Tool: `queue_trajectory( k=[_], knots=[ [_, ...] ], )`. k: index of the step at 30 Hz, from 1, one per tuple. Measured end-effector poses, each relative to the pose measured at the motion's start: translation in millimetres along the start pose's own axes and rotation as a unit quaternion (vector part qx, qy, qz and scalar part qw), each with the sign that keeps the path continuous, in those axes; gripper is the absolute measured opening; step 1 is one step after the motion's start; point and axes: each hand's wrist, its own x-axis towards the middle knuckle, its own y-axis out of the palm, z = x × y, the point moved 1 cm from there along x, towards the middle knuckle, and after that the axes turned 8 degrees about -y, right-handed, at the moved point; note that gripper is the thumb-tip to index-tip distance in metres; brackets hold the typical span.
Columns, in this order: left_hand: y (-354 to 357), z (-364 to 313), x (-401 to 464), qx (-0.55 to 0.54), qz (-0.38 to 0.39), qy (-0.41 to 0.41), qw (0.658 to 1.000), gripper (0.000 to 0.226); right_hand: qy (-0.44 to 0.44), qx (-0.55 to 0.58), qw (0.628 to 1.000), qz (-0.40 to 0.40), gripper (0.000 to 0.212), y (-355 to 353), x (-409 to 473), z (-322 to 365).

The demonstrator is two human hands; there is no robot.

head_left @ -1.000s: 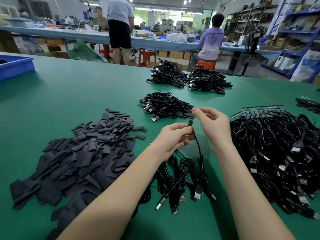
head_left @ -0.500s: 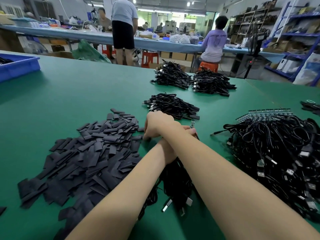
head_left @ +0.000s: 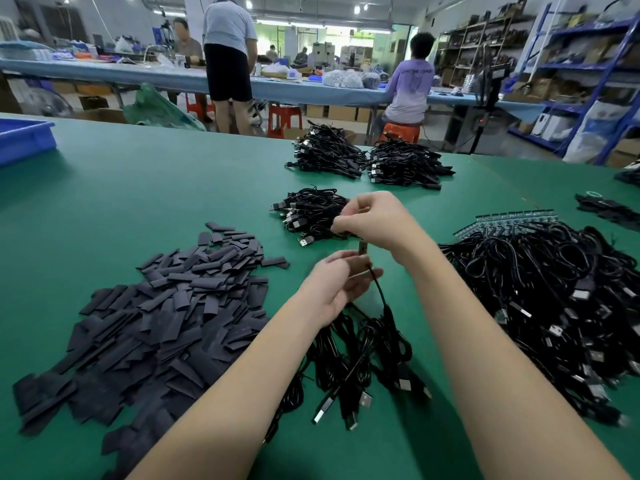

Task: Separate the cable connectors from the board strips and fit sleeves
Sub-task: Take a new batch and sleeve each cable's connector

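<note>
Above the green surface (head_left: 145, 188), you are holding a cable (head_left: 381, 296) upright, your left hand (head_left: 337, 285) gripping it just below its connector (head_left: 362, 248). Your right hand (head_left: 375, 220) is pinching something small above; probably a sleeve, so sliding it down comes next. Sleeves (head_left: 166, 317) are lying left, tangled cables (head_left: 554, 299) right, leaving open room between and ahead.
</note>
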Motion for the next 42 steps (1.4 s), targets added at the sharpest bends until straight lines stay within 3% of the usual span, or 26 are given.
queue_trajectory(
  k=[3,6,10,12,16,21,26,33,38,42],
  knots=[
    [0.7,-0.4,-2.4,0.0,0.005,-0.001,1.0,0.01,0.067,0.19,0.978,-0.049,0.021,-23.9,-29.7,-35.7],
    [0.7,-2.4,-4.6,0.022,0.002,-0.004,1.0,0.004,0.135,0.418,0.898,-0.028,0.024,-25.3,-48.2,-64.3],
    [-1.5,-4.4,-6.8,0.017,0.01,-0.026,0.999,0.01,0.156,0.571,0.805,-0.047,0.026,-12.0,-53.3,-80.9],
    [-2.9,-6.6,-8.7,0.028,0.02,-0.032,0.999,0.012,0.163,0.604,0.778,-0.052,0.023,-4.8,-53.4,-84.6],
    [-3.0,-9.2,-11.8,0.074,0.052,-0.037,0.995,0.016,0.148,0.589,0.792,-0.066,0.014,6.6,-54.1,-86.3],
    [-0.8,-9.3,-14.5,0.096,0.071,-0.038,0.992,0.016,0.124,0.586,0.795,-0.095,0.029,8.0,-51.7,-86.5],
    [-2.3,-9.1,-13.8,0.09,0.082,-0.035,0.992,0.016,0.109,0.557,0.819,-0.08,0.04,9.4,-52.1,-87.3],
    [-7.5,-13.9,-14.6,0.116,0.101,-0.023,0.988,0.012,0.072,0.533,0.842,-0.038,0.03,7.1,-53.0,-88.0],
    [-8.9,-21.9,-16.8,0.16,0.131,0.019,0.978,0.022,0.075,0.485,0.871,0.004,0.037,3.5,-54.4,-89.1],
    [-5.4,-25.8,-17.3,0.307,0.063,0.127,0.941,0.02,0.098,0.486,0.867,-0.048,0.038,0.0,-52.5,-90.5]
  ],
)
